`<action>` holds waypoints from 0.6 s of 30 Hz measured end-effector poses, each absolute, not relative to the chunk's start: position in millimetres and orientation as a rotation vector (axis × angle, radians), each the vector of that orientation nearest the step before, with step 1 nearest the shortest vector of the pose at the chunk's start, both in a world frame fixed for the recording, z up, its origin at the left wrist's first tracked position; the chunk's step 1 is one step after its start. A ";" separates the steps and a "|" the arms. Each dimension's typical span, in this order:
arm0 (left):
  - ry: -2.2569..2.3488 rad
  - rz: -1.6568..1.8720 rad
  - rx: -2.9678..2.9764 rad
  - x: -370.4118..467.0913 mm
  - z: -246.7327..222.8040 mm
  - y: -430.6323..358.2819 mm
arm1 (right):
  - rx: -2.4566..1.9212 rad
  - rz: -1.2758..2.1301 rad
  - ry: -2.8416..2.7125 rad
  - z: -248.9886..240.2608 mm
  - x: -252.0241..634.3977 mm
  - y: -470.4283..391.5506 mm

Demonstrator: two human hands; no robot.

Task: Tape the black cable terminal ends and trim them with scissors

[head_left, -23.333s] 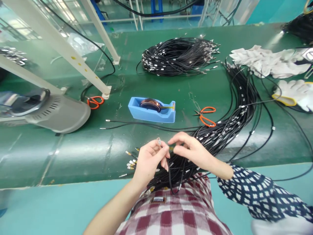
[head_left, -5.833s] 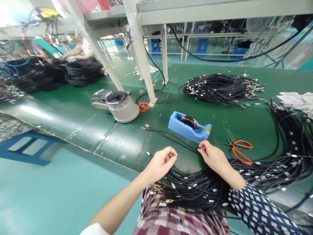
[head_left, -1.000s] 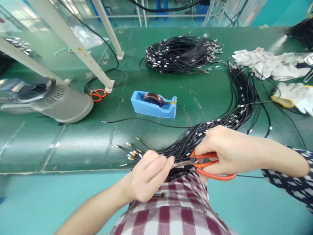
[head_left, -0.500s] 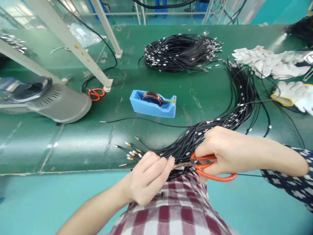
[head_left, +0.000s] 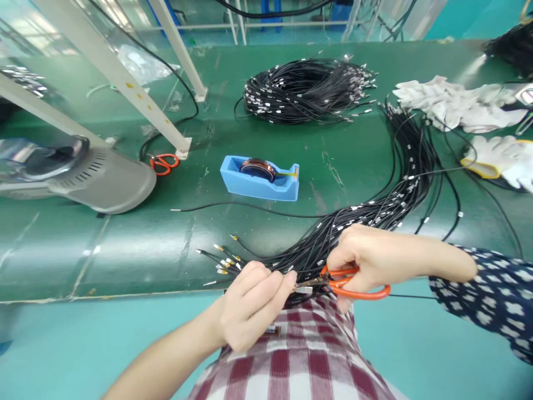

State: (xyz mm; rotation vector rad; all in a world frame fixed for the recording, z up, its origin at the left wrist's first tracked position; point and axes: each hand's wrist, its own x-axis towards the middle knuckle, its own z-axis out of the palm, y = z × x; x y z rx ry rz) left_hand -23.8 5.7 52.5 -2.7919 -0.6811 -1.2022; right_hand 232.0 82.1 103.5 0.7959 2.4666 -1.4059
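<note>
Blue dispenser [head_left: 260,188] cradling a brown tape roll [head_left: 258,170].
Nearby, the right hand [head_left: 360,258] grips orange-handled scissors [head_left: 362,293]; the left fingers [head_left: 287,283] pinch something hidden at their tips.

From the wearer's head, the only view looks forward and steeply down over the green table [head_left: 353,150], fairly close.
</note>
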 end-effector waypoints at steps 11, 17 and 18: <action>-0.676 -1.176 -2.794 -26.1 49.8 4.4 | 0.794 -1.877 2.080 86.9 234.4 81.1; -0.665 -1.183 -2.803 -27.9 51.0 3.3 | 0.752 -2.004 1.992 84.8 233.2 80.8; -0.674 -1.177 -2.807 -28.5 51.1 3.0 | 0.750 -2.000 2.004 86.1 233.5 81.5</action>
